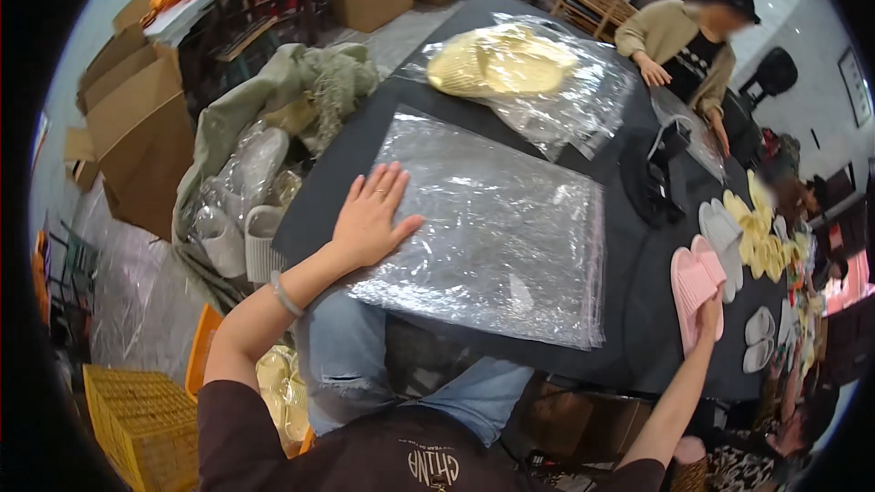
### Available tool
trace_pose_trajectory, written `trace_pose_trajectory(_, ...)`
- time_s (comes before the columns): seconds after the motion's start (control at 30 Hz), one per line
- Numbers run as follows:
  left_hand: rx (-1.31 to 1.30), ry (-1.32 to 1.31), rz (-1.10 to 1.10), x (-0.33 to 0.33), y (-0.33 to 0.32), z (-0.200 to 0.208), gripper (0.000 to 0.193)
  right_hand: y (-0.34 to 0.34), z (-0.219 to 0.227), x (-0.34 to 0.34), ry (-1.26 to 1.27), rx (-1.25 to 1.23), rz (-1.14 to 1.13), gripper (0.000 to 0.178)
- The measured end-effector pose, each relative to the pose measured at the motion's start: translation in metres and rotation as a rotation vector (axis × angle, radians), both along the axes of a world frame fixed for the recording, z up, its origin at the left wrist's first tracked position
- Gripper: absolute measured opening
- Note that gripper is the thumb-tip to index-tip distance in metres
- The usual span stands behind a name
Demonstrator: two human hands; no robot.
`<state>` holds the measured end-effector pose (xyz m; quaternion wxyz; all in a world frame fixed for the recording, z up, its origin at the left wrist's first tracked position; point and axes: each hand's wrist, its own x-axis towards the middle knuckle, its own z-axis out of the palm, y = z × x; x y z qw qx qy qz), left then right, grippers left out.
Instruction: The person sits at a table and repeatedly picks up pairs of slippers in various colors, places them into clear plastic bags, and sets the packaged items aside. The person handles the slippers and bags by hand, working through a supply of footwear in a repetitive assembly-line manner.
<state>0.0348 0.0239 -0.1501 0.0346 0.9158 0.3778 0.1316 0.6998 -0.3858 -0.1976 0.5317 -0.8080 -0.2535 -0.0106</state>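
My left hand (372, 217) lies flat, fingers stretched, on the left edge of a stack of clear plastic bags (492, 228) spread on the dark table in front of me. Off to the right, my right hand (709, 317) is closed on the near end of a pair of pink ribbed slippers (694, 278), which lie side by side at the table's right part. Its fingertips are partly hidden by the slippers. Beyond the stack, yellow slippers (501, 62) rest in clear plastic on top of more bags (570, 114).
Grey slippers (722, 237), yellow slippers (758, 232) and a white pair (758, 339) line the table's right side. A black device (658, 169) stands near a co-worker (697, 46) across the table. Left of me sit a sack (214, 155) of wrapped slippers and a yellow basket (141, 419).
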Motion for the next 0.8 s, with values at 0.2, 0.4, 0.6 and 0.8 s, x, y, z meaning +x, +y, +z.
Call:
trace_pose_trajectory(0.2, -0.079, -0.156, 0.049, -0.015, 0.002, -0.003, 0.074, 0.063, 0.037, -0.067, 0.121, 0.163, -0.220, 0.037)
trace_pose_trajectory(0.4, -0.368, -1.064, -0.077, -0.042, 0.006, 0.021, 0.034, 0.158, 0.144, -0.372, -0.262, -0.010, 0.561, 0.023)
trace_pose_trajectory(0.6, -0.063, -1.624, 0.669, -0.144, -0.055, -0.015, 0.019, 0.168, 0.150, -0.466, -0.631, -0.248, 0.805, 0.018)
trace_pose_trajectory(0.8, -0.160, -1.442, 1.108, -0.226, -0.097, -0.161, 0.014, 0.142, 0.126, -0.462, -0.388, -0.224, 0.882, 0.033)
